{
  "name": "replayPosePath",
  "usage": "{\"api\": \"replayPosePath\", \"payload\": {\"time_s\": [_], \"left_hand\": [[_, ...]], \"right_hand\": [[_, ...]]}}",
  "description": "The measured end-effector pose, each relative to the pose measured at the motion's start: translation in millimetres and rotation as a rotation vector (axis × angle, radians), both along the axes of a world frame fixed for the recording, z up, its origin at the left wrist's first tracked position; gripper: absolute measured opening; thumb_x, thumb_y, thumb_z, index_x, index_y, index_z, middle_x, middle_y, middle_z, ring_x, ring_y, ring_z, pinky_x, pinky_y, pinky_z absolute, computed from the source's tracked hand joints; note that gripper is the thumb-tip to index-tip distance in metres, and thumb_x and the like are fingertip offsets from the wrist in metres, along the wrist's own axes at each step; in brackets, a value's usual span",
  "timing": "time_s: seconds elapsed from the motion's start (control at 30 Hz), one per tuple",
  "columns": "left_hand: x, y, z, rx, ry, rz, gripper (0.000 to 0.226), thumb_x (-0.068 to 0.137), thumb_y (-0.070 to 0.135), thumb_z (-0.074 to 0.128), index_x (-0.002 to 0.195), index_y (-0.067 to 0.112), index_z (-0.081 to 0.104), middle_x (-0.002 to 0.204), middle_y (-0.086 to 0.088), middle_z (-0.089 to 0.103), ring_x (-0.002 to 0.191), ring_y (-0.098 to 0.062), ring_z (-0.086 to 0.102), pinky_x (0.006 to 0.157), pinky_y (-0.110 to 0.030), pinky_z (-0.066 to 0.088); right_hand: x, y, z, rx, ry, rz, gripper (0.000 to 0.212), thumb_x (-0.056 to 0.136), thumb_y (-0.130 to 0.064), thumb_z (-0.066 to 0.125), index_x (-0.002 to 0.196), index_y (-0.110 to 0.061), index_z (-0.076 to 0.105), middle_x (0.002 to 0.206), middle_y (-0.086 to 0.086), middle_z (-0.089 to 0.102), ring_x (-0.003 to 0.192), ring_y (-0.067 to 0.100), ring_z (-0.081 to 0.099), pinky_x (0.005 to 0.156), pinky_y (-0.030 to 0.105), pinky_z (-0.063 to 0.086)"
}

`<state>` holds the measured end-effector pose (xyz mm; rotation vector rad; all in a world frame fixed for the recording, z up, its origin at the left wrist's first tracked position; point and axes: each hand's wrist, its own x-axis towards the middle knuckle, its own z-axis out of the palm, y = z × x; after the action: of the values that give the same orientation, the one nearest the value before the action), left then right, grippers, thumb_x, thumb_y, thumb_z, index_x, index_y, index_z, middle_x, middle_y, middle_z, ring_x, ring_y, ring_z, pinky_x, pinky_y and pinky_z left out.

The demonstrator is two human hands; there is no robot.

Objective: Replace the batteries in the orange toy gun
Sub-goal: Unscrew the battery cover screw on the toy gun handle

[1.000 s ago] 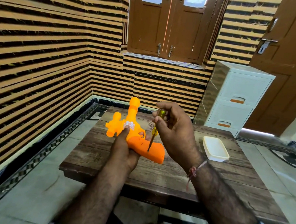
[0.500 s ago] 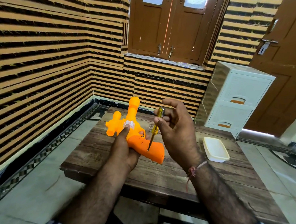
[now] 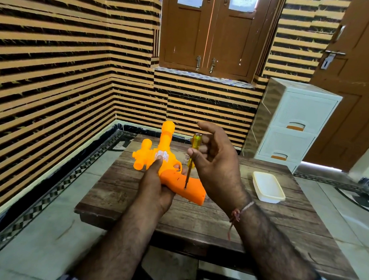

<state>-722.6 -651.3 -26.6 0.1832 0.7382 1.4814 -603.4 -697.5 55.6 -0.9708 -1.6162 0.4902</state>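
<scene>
With the left hand (image 3: 154, 181) gripping the orange toy gun (image 3: 176, 174) and right-hand fingers (image 3: 192, 151) pinching the screwdriver (image 3: 192, 155) seated in the grip screw, cover removal is under way; next, turn it out.

Striped orange-and-black walls (image 3: 64, 70), brown shuttered window (image 3: 213, 30), white plastic drawer unit (image 3: 294, 121), brown door (image 3: 357, 86), pale tiled floor (image 3: 47, 239), low wooden table (image 3: 260, 228)

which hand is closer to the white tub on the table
Right. The right hand, pinching the screwdriver, is just left of the tub; the left hand holds the gun farther left.
</scene>
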Motion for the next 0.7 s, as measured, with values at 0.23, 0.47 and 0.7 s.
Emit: {"api": "replayPosePath", "payload": {"time_s": [0.23, 0.47, 0.7], "left_hand": [[-1.3, -0.8, 0.2, 0.028, -0.013, -0.023, 0.047, 0.096, 0.032, 0.057, 0.139, 0.014, 0.046, 0.118, -0.028, 0.065, 0.097, -0.040, 0.070, 0.100, -0.064, 0.044], [-0.7, -2.4, 0.7, 0.011, 0.006, 0.000, 0.045, 0.097, 0.031, 0.057, 0.138, 0.014, 0.047, 0.115, -0.025, 0.064, 0.080, -0.032, 0.074, 0.097, -0.059, 0.048], [-1.6, -2.5, -2.3, 0.034, -0.004, -0.003, 0.048, 0.097, 0.031, 0.057, 0.140, 0.017, 0.045, 0.122, -0.029, 0.062, 0.096, -0.038, 0.071, 0.099, -0.062, 0.046]], "right_hand": [[-0.2, -0.3, -0.4, -0.006, 0.032, 0.020, 0.038, 0.083, -0.015, 0.074, 0.111, -0.030, 0.054, 0.095, -0.006, 0.057, 0.081, 0.004, 0.058, 0.065, 0.016, 0.051], [-0.7, 2.8, -4.2, 0.037, -0.021, -0.059, 0.045, 0.087, -0.009, 0.068, 0.122, -0.033, 0.052, 0.090, -0.009, 0.052, 0.081, 0.009, 0.055, 0.073, 0.022, 0.056], [-2.8, 0.6, -7.9, 0.022, 0.024, -0.014, 0.040, 0.085, -0.016, 0.072, 0.115, -0.033, 0.051, 0.097, -0.012, 0.057, 0.082, 0.002, 0.056, 0.068, 0.015, 0.050]]}}
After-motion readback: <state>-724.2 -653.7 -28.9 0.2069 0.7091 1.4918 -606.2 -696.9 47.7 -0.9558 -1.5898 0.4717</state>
